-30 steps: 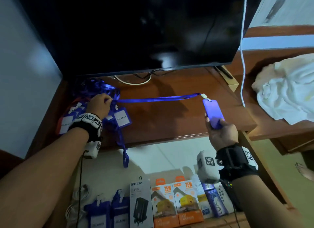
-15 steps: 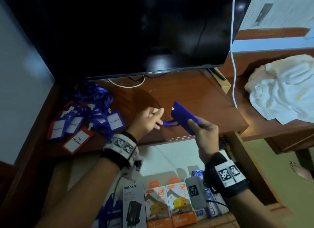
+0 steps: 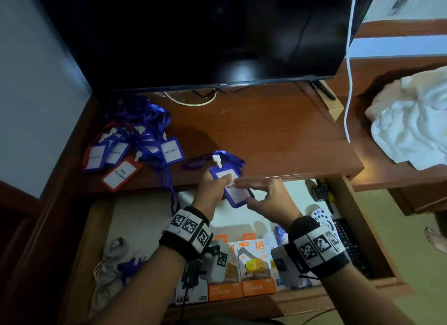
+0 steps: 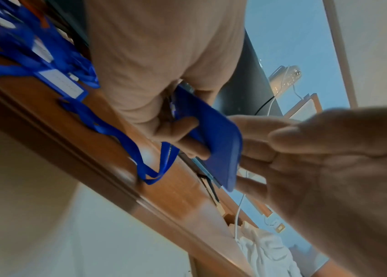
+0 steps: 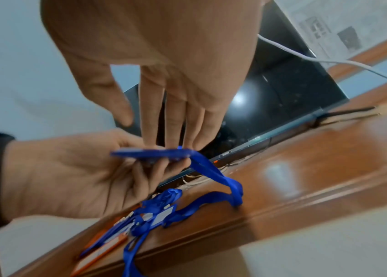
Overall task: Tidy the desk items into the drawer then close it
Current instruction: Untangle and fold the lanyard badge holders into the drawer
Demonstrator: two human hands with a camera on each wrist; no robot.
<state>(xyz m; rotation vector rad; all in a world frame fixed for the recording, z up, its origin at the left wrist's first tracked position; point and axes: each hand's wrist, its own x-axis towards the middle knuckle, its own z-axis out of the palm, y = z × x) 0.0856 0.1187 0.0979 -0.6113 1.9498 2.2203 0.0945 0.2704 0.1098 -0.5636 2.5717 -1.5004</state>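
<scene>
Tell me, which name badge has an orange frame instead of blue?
The orange badge reading "PAS PELAWAT", at the front of the pile on the desk. The others there look blue-framed.

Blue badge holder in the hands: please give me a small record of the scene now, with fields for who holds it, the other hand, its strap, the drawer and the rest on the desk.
held item: blue badge holder, label side up
left hand: pinches the holder, thumb on top
right hand: fingers straight, tips on the holder
strap: blue lanyard, loop lying on the desk
drawer: open, holds charger boxes
left on desk: pile of badges
</scene>
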